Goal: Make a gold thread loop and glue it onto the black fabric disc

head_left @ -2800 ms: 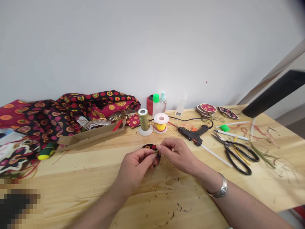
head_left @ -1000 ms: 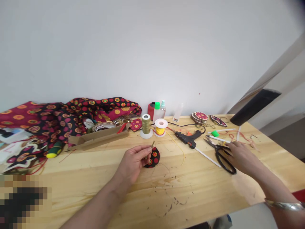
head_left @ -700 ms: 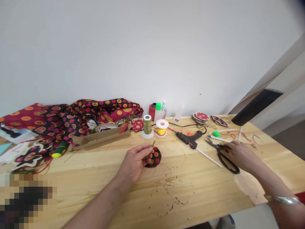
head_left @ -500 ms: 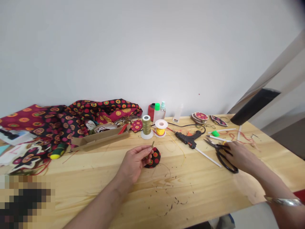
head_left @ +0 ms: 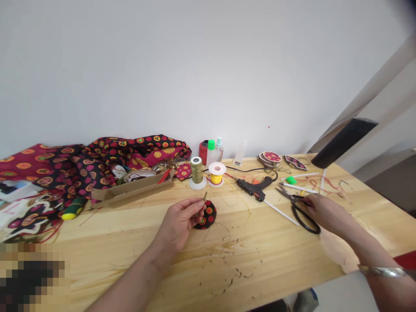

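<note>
The right hand (head_left: pixel 320 213) has moved from the fabric disc (head_left: pixel 209 218) to the black-handled scissors (head_left: pixel 294 201) at right, its grip unclear. Left of centre, the left hand (head_left: pixel 182 222) has its fingers pinching the disc's left edge; probably light, slightly soft, it suits rim holding.

This looks like a small craft workshop, shown by the glue gun (head_left: pixel 255 189) right of centre, thread spools (head_left: pixel 196 171) mid-frame, black-handled scissors (head_left: pixel 302 212) at right, heaped patterned fabric (head_left: pixel 107 158) at left and scraps strewn over the wooden table (head_left: pixel 136 277) at the lower middle.
</note>
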Demonstrator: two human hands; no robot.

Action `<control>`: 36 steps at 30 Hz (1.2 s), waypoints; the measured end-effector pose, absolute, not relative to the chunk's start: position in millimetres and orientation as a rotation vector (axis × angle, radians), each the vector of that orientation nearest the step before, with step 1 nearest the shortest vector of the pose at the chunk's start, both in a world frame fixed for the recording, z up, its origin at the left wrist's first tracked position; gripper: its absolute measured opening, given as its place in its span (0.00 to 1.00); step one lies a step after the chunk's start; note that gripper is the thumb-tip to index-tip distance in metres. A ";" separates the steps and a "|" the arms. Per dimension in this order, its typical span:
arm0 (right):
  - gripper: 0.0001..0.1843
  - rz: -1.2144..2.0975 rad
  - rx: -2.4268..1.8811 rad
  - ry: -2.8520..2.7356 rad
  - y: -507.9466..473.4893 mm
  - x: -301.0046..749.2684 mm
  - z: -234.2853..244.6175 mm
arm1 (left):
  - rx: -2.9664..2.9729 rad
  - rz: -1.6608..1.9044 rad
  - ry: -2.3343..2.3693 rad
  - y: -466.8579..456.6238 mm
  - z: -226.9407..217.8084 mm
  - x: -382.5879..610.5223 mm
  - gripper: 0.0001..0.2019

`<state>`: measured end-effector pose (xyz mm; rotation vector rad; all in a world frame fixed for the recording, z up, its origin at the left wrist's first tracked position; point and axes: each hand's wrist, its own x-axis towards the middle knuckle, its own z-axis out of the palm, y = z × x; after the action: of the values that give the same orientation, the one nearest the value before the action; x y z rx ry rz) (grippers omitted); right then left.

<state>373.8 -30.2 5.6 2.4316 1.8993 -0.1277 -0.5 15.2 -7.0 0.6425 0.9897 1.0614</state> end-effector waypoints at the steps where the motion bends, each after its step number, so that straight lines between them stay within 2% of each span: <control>1: 0.11 -0.081 2.419 1.936 -30.8 375.0 4.4 | 0.643 1.059 0.988 15.6 -7.1 -0.5 0.11; 10: 0.15 0.915 2.354 2.375 -46.2 386.9 13.5 | 0.625 1.070 0.996 15.8 -5.7 -0.9 0.11; 12: 0.16 1.045 2.422 2.473 -50.5 377.7 24.4 | 0.617 1.073 1.002 15.1 -5.2 -0.7 0.11; 14: 0.17 1.014 2.562 2.493 -53.1 360.3 35.7 | 0.611 1.077 1.004 14.8 -4.7 -0.7 0.11; 15: 0.16 0.841 2.647 2.524 -53.2 348.9 40.6 | 0.609 1.081 1.005 14.9 -4.4 -0.8 0.11; 18: 0.11 0.001 2.729 2.672 -47.4 307.6 50.0 | 0.605 1.097 1.011 15.8 -3.2 -1.3 0.10; 22: 0.11 -1.185 2.396 2.825 -30.0 251.0 54.2 | 0.606 1.123 1.014 17.1 -2.6 -2.3 0.10; 24: 0.13 -1.558 2.103 2.803 -21.0 227.9 56.0 | 0.608 1.139 1.012 17.8 -3.2 -3.2 0.09; 27: 0.14 -1.765 1.591 2.918 -10.9 201.3 57.0 | 0.600 1.166 1.015 19.3 -4.3 -5.1 0.08; 30: 0.15 -1.465 1.661 3.006 -5.6 183.1 50.4 | 0.579 1.196 1.007 21.0 -4.3 -6.9 0.08; 33: 0.18 -0.871 1.963 3.109 -4.1 174.3 34.4 | 0.558 1.210 0.987 21.6 -2.8 -7.4 0.09; 36: 0.22 -0.341 1.988 3.190 -4.4 175.1 15.5 | 0.535 1.223 0.962 21.5 -1.1 -7.2 0.08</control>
<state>175.1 -4.4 15.5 1.9876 3.1896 -0.3411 -7.2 21.5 -1.1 0.5346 0.9617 1.2229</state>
